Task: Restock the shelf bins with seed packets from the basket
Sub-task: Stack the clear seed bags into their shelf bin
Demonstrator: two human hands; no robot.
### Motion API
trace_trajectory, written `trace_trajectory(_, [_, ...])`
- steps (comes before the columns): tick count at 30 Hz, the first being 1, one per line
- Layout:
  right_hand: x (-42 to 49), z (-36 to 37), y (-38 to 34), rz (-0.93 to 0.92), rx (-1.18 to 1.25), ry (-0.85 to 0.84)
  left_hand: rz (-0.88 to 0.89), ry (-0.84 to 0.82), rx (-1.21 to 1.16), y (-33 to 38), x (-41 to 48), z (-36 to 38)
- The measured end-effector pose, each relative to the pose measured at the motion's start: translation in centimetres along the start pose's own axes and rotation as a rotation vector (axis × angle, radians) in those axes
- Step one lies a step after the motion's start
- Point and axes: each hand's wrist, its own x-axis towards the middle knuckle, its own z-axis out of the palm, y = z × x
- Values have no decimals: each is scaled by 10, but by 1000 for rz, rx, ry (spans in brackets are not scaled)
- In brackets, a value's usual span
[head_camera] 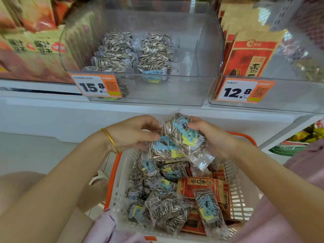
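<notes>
Basket (117, 174) below; left hand (133, 134) and right hand (211, 136) grip seed packets (175, 144), hiding fingertips.

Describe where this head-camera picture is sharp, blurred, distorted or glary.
Head view: the held seed packets and the 15.8 price tag are sharp; the shelf edge bows from wide-angle distortion; the bags at top left smear; bright reflections wash over the right bin.

This is a shop, in a snack aisle. Clear plastic bins (206, 55) sit on a white shelf (43, 106), each fronted by an orange price tag (97, 86) with a large printed price and a QR code. Sealed seed packets (154, 53) lie inside one; an orange-rimmed shopping basket (122, 183) holds more below.
</notes>
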Motion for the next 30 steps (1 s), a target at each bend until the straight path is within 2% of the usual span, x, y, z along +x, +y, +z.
trace_trajectory(2, [-11, -2, -12, -53, 12, -53, 46, 81, -69, 7, -4, -1])
trace_trajectory(5, [-21, 1, -32, -133, -49, -94, 168, 234, -43, 18, -9, 4])
trace_trajectory(8, [-24, 12, -45, -166, -130, -183, 238, 299, -43, 26, -12, 5])
trace_trajectory(11, [-25, 19, -56, -157, -92, -130, 261, 359, -8, 36, -19, -1])
trace_trajectory(13, [-24, 22, -70, -157, -26, -184, 308, 420, -22, 47, -24, -9])
trace_trajectory(15, [-24, 24, -92, -179, 19, -206, 451, 554, -28, 60, -28, -22])
trace_trajectory(18, [-13, 20, -139, -280, 20, -103, 740, 853, 223, 76, -26, -51])
trace_trajectory(19, [-7, 19, -155, -344, -20, -25, 772, 927, 392, 78, -22, -62])
trace_trajectory(21, [14, 18, -181, -496, -229, 157, 718, 997, 767, 74, -9, -81])
trace_trajectory(23, [37, 17, -196, -575, -559, 309, 632, 981, 955, 63, 2, -91])
trace_trajectory(24, [46, 16, -200, -583, -721, 324, 605, 977, 1010, 58, 6, -93])
trace_trajectory(27, [61, 16, -207, -523, -1052, 128, 550, 996, 1116, 51, 12, -92])
trace_trajectory(30, [74, 20, -204, -460, -1191, -4, 530, 1006, 1137, 52, 11, -90])
